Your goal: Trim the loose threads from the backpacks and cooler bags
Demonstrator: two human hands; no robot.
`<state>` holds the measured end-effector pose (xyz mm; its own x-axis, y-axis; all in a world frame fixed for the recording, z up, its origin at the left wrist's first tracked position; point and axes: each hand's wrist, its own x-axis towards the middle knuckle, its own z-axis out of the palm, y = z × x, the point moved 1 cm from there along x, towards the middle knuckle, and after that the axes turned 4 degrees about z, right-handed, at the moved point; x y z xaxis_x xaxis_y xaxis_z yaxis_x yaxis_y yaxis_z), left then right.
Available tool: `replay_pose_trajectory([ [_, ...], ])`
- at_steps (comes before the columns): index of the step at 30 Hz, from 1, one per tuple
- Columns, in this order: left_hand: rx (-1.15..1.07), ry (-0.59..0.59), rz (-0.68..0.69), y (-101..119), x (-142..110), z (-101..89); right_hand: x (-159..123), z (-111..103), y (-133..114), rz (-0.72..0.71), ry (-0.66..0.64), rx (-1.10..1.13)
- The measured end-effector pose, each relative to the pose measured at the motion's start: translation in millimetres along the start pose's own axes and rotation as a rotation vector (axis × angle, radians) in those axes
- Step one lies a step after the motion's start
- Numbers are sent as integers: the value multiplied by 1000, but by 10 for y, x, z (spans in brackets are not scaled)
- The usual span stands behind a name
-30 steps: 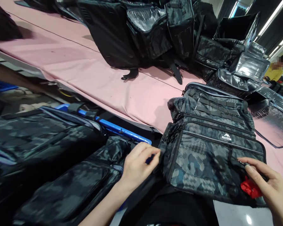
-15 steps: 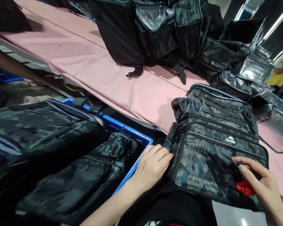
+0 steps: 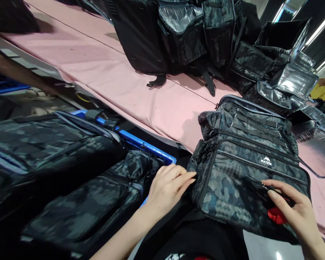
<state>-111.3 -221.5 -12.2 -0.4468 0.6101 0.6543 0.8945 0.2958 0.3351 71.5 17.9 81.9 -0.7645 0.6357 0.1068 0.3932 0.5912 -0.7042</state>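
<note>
A dark camouflage backpack (image 3: 233, 191) with a white MATEIN logo lies in front of me, its upper end on the pink table. Fingers of my left hand (image 3: 169, 189) are pinched together at the backpack's left side edge; exactly which part they grip is hard to see. Over the front panel, my right hand (image 3: 294, 207) closes thumb and forefinger around a small, dark, slender pointed tool (image 3: 256, 181), its tip pointing left. Something red (image 3: 276, 215) hangs beneath that hand, partly covered by the fingers. A white sheet (image 3: 271, 247) shows at my lap.
More camouflage bags (image 3: 78, 213) fill a blue crate (image 3: 148, 146) on my left. Across the pink table (image 3: 97, 68) stand black and camouflage bags (image 3: 184, 47), some showing silver lining. A person in yellow (image 3: 321, 92) is at the far right.
My left hand has shifted slightly left along the backpack's edge. The right hand and its tool have moved a little left over the front panel. The view has tilted slightly.
</note>
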Motion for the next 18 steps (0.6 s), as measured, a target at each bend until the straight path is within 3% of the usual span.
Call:
replay_pose_trajectory([
  [3,63,-51,55,78,60,7,45,50,-71,-115,-92,-63],
  [7,77,-26,75,140,99,55,95,192,-253,-287,-256,-147],
  [13,18,123,-32,116,-19,161,114,529,-581,-502,-364,-284],
  [18,23,135,-97,114,-81,189,186,730,-817,-560,-462,-504],
])
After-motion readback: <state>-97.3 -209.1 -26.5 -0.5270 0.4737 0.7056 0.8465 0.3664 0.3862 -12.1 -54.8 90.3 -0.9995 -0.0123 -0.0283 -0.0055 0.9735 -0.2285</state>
